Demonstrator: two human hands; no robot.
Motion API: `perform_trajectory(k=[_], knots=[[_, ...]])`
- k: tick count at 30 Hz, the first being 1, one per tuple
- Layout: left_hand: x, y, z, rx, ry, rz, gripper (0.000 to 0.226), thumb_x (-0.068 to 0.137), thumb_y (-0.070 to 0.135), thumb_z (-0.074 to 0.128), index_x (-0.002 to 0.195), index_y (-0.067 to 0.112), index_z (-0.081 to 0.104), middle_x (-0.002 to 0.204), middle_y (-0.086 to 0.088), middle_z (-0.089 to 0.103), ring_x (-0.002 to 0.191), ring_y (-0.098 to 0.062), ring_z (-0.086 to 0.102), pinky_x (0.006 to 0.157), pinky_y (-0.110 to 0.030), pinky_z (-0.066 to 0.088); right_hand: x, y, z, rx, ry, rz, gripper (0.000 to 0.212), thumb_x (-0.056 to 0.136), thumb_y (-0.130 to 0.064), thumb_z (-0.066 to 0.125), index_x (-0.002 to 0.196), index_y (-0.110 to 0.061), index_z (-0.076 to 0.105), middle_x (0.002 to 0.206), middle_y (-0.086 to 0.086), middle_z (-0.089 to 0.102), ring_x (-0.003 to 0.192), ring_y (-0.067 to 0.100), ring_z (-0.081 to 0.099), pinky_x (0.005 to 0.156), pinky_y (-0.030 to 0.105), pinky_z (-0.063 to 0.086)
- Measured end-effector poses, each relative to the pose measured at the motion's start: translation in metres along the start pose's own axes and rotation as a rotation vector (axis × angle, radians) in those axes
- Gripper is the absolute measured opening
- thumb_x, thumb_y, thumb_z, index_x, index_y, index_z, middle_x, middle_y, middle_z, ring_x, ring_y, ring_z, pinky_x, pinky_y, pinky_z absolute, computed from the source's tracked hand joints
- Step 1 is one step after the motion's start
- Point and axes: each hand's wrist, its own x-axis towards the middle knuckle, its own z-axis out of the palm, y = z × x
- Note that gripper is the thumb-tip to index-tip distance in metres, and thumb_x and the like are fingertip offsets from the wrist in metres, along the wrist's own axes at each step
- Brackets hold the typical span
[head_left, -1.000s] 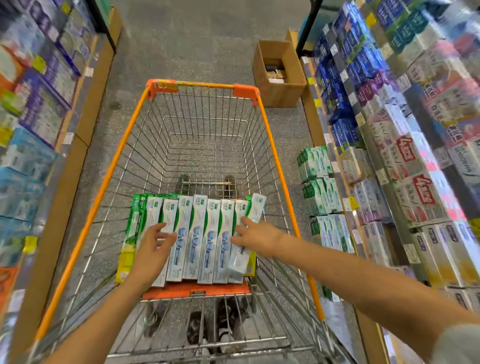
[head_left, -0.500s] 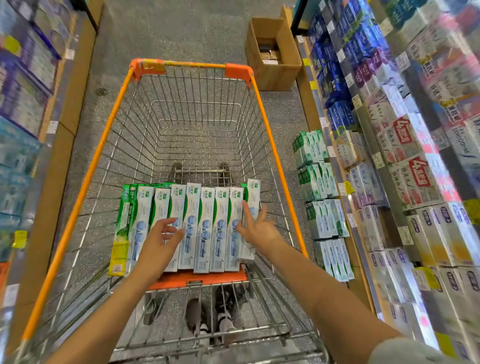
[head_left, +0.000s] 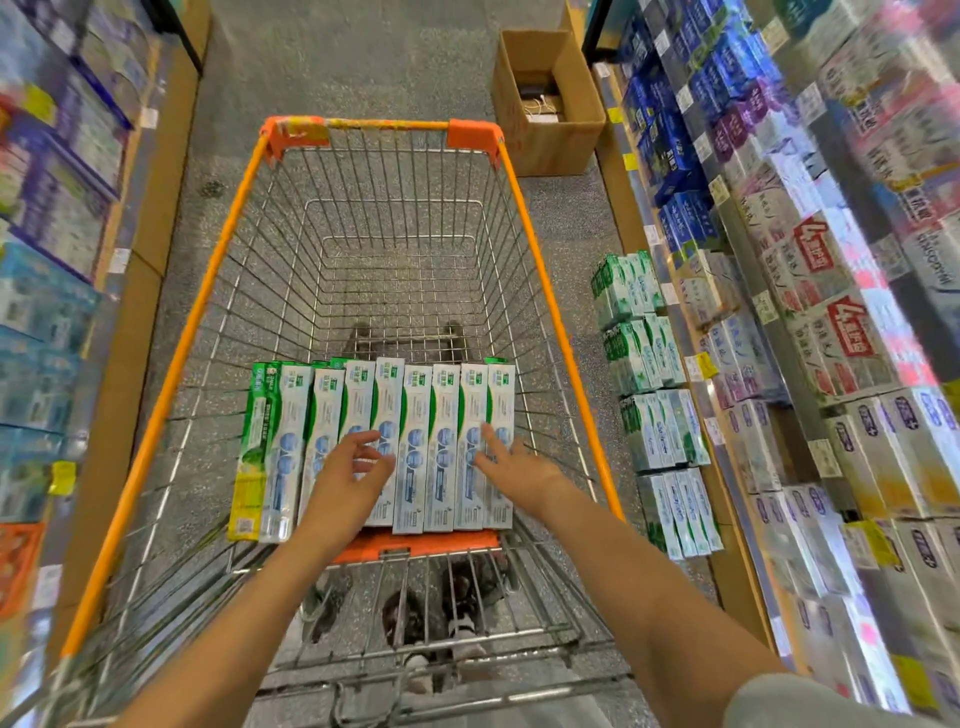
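Toothpaste boxes (head_left: 441, 415) fill the near end of a wire cart (head_left: 546, 291); left hand (head_left: 348, 473) loosely curled, right hand (head_left: 511, 465) spread, both seemingly resting on them, gripping nothing.

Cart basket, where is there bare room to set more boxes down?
The wire floor between the toothpaste boxes and the cart's front wall is bare. The near end is crowded: boxes side by side, left hand and right hand over them.
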Motion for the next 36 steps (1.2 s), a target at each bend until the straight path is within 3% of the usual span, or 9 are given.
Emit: perform_trajectory(k=[4, 7, 13, 17, 20, 25, 27, 30, 36], knots=[[-0.014, 0.032, -0.01, 0.041, 0.024, 0.123, 0.03, 0.095, 0.019, 0.054, 0.124, 0.015, 0.051, 0.112, -0.006, 0.055, 0.094, -0.015, 0.053, 0.074, -0.024, 0.041, -0.036, -0.015, -0.043, 0.038, 0.228, 0.031, 0.086, 0.083, 0.017, 0.048, 0.151, -0.014, 0.004, 0.156, 0.02, -0.016, 0.125, 0.043, 0.039, 0.087, 0.044, 0.047], [-0.019, 0.077, -0.012, 0.087, 0.049, 0.283, 0.03, 0.094, 0.019, 0.055, 0.124, 0.014, 0.053, 0.114, -0.007, 0.056, 0.099, -0.019, 0.054, 0.077, -0.026, 0.039, -0.091, -0.022, -0.084, 0.05, 0.459, -0.002, 0.08, 0.089, 0.007, 0.049, 0.151, -0.013, 0.003, 0.157, 0.019, -0.01, 0.13, 0.038, 0.033, 0.094, 0.044, 0.041], [-0.056, 0.175, 0.044, 0.086, -0.093, 0.551, 0.027, 0.094, 0.012, 0.054, 0.121, 0.011, 0.055, 0.109, -0.004, 0.054, 0.097, -0.017, 0.051, 0.085, -0.032, 0.042, -0.221, 0.001, -0.078, 0.233, 0.685, 0.38, 0.078, 0.088, 0.005, 0.051, 0.15, -0.015, 0.009, 0.157, 0.012, 0.006, 0.132, 0.034, 0.033, 0.093, 0.04, 0.04], [-0.101, 0.205, 0.098, 0.105, -0.265, 0.703, 0.021, 0.094, 0.012, 0.054, 0.114, 0.019, 0.055, 0.103, 0.002, 0.054, 0.091, -0.005, 0.052, 0.085, -0.028, 0.042, -0.286, 0.026, -0.026, 0.37, 0.722, 0.568, 0.065, 0.09, 0.003, 0.045, 0.147, -0.015, 0.018, 0.157, 0.01, 0.007, 0.134, 0.034, 0.029, 0.099, 0.043, 0.038], [-0.129, 0.218, 0.138, 0.171, -0.363, 0.779, 0.02, 0.094, 0.013, 0.054, 0.109, 0.025, 0.054, 0.098, 0.01, 0.054, 0.089, 0.003, 0.05, 0.071, -0.013, 0.039, -0.322, 0.042, 0.004, 0.425, 0.752, 0.659, 0.063, 0.092, 0.0, 0.045, 0.148, -0.015, 0.02, 0.157, 0.01, 0.01, 0.138, 0.032, 0.024, 0.106, 0.045, 0.034], [-0.16, 0.235, 0.204, 0.216, -0.466, 0.793, 0.018, 0.095, 0.012, 0.052, 0.104, 0.028, 0.053, 0.098, 0.007, 0.055, 0.09, -0.002, 0.051, 0.075, -0.019, 0.037, -0.368, 0.075, 0.045, 0.494, 0.843, 0.728, 0.056, 0.094, -0.008, 0.045, 0.146, -0.014, 0.025, 0.155, 0.008, 0.017, 0.135, 0.031, 0.027, 0.104, 0.047, 0.035], [-0.17, 0.244, 0.238, 0.25, -0.479, 0.804, 0.018, 0.095, 0.011, 0.052, 0.106, 0.025, 0.055, 0.099, 0.004, 0.055, 0.089, -0.004, 0.051, 0.07, -0.014, 0.037, -0.385, 0.094, 0.07, 0.527, 0.872, 0.744, 0.054, 0.095, -0.007, 0.042, 0.146, -0.014, 0.026, 0.154, 0.009, 0.018, 0.134, 0.033, 0.027, 0.104, 0.048, 0.034], [-0.186, 0.256, 0.301, 0.256, -0.506, 0.802, 0.018, 0.095, 0.01, 0.052, 0.109, 0.021, 0.056, 0.099, 0.001, 0.055, 0.085, -0.005, 0.052, 0.064, -0.009, 0.038, -0.415, 0.131, 0.114, 0.57, 0.871, 0.805, 0.051, 0.097, -0.011, 0.043, 0.145, -0.014, 0.027, 0.15, 0.008, 0.023, 0.131, 0.032, 0.03, 0.101, 0.046, 0.037], [-0.222, 0.268, 0.426, 0.308, -0.657, 0.809, 0.015, 0.095, 0.016, 0.053, 0.106, 0.026, 0.057, 0.103, 0.003, 0.057, 0.09, -0.01, 0.054, 0.07, -0.016, 0.04, -0.486, 0.189, 0.179, 0.622, 0.832, 0.872, 0.053, 0.094, -0.01, 0.048, 0.143, -0.011, 0.028, 0.148, 0.012, 0.023, 0.132, 0.033, 0.028, 0.103, 0.045, 0.032]])
